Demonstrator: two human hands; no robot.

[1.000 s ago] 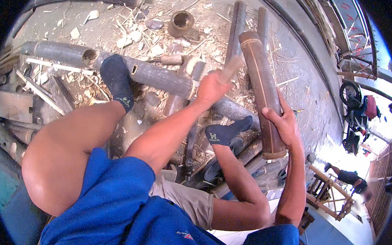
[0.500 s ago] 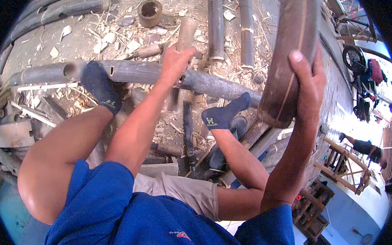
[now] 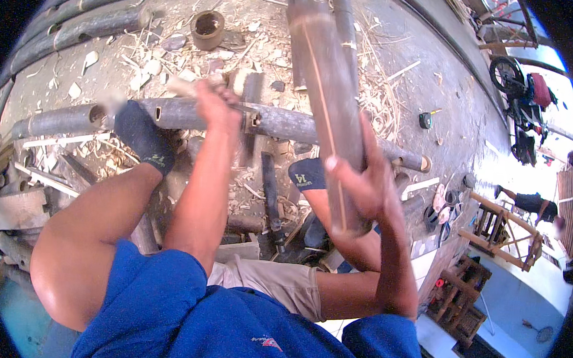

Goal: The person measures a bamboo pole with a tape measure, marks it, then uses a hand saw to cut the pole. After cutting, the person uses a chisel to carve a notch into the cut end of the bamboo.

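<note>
My left hand (image 3: 217, 106), blurred by motion, is closed round a chisel with a pale wooden handle (image 3: 182, 87). Its blade end points right, near a cut slot in a long dark bamboo pole (image 3: 290, 123) lying crosswise. My left foot in a dark sock (image 3: 138, 134) rests on that pole, and my right foot (image 3: 306, 174) is close against its near side. My right hand (image 3: 365, 184) grips a thick bamboo section (image 3: 324, 96), raised and tilted in front of the pole, with the thumb along its near side. Square holes show in the pole left of my left hand.
Wood chips and split strips litter the floor. A short hollow bamboo ring (image 3: 207, 30) sits at the far side, with more bamboo poles (image 3: 92, 26) at far left. A tape measure (image 3: 426, 119) lies to the right. Bamboo furniture frames (image 3: 503, 231) and a motorbike (image 3: 518, 88) stand further right.
My right hand has swung the thick bamboo section leftward and lower. My left hand has shifted left, and the chisel has tipped from upright to nearly flat.
</note>
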